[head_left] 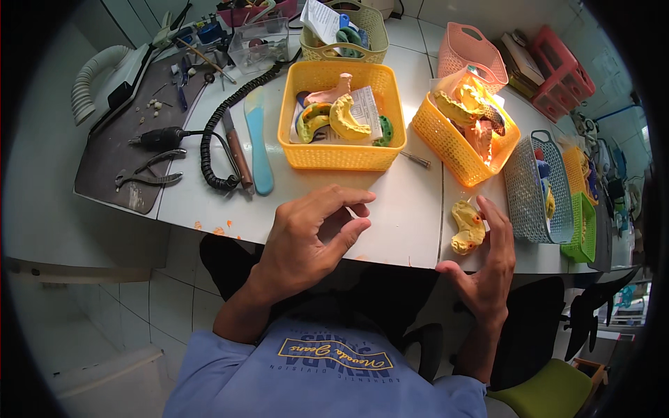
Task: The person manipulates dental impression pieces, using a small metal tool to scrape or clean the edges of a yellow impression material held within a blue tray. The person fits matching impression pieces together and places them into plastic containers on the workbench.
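A yellow plaster dental cast [467, 227] with small red marks lies near the right front edge of the white table. Close on its right is my right hand [488, 258], thumb and fingers spread apart with nothing held; whether a fingertip touches the cast I cannot tell. My left hand [313, 233] hovers over the front edge, fingers curled and thumb apart, holding nothing. Beyond it stands a yellow basket [341, 159] containing a yellow cast [346, 118], a pink cast [331, 92], a printed paper and coloured impression pieces. To its right, a tilted orange basket [446, 150] holds more casts and plastic bags.
Left on a dark mat [104, 174] lie pliers [150, 171] and a black handpiece [160, 138] with a coiled cord [206, 150]. A wooden-handled knife [238, 152] and a blue spatula [259, 153] lie alongside. A grey-blue basket [536, 209] stands at the right.
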Motion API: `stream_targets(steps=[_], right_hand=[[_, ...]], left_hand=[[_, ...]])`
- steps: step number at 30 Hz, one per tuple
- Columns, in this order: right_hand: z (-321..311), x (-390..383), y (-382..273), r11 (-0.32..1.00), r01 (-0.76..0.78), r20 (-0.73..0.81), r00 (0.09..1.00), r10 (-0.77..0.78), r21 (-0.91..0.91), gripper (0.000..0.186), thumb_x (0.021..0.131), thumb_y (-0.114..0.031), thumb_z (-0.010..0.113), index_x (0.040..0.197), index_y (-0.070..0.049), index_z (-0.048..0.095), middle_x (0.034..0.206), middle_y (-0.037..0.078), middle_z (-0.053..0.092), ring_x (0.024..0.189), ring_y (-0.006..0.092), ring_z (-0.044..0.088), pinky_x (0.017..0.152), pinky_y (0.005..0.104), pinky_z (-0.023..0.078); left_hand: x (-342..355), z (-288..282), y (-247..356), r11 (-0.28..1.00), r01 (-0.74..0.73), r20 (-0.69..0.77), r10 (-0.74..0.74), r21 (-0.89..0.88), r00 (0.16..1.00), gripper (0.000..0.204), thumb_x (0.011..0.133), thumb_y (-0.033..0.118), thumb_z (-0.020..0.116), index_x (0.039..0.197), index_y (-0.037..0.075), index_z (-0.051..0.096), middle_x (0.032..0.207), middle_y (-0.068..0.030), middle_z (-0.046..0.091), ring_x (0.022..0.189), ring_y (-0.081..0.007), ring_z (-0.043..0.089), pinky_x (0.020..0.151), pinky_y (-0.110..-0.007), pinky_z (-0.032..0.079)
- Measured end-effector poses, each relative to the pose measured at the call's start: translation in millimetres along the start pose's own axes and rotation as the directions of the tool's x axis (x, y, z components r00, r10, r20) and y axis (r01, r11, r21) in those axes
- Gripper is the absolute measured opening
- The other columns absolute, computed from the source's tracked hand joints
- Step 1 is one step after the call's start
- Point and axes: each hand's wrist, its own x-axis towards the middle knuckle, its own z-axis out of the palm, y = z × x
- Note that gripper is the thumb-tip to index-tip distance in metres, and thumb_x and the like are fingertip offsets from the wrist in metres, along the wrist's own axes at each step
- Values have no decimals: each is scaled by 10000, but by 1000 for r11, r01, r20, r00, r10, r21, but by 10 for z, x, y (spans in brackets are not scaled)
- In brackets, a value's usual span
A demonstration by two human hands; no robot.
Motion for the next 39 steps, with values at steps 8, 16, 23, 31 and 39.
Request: stream_targets(steps=[8, 16, 23, 31, 39], right_hand=[[-41, 80, -37, 982, -182, 44, 983, 180, 42, 577, 763, -190, 767, 1257, 29, 563, 1227, 175, 606, 1144, 275, 582, 1006, 384, 446], [-997, 681, 332, 921, -320, -90, 947, 308, -223, 423, 982, -295, 576, 1280, 5, 586, 1195, 170, 635, 1100, 227, 607, 955, 345, 467], [-873, 834, 536, 863, -325, 175, 893, 415, -386, 495, 998, -399, 534, 1272, 7, 601, 1209, 162, 621, 1084, 234, 603, 926, 350, 468], [-220, 863, -142, 952, 93, -110, 985, -130, -292, 147, 929, -112, 639, 1012, -2, 689, 877, 104, 664, 783, 183, 649, 677, 309, 504], [560, 865, -300, 889, 283, 239, 949, -205, -361, 133, 897, -47, 611, 1016, -2, 648, 925, 137, 643, 795, 331, 655, 722, 412, 519]], left_hand=[[107, -15, 29, 988, 119, 48, -115, -95, 992, 289, 832, 2, 715, 1114, -15, 652, 925, -114, 683, 808, -148, 675, 721, -251, 525], [139, -7, 31, 999, 31, 36, -31, -25, 999, 348, 819, 33, 735, 1151, 1, 635, 901, -111, 672, 692, -141, 648, 636, -253, 520], [67, 0, -89, 997, -65, -7, 65, -42, 998, 382, 808, 71, 757, 1161, 28, 617, 879, -83, 652, 600, -143, 608, 565, -274, 508], [40, 46, -131, 992, -126, -16, 125, -12, 992, 331, 821, 94, 749, 1116, 27, 615, 870, -88, 636, 627, -165, 619, 566, -295, 514], [-192, -134, -139, 899, -425, -235, 438, 108, 867, 244, 817, 72, 734, 1041, 21, 652, 867, -71, 644, 676, -221, 631, 608, -328, 517]])
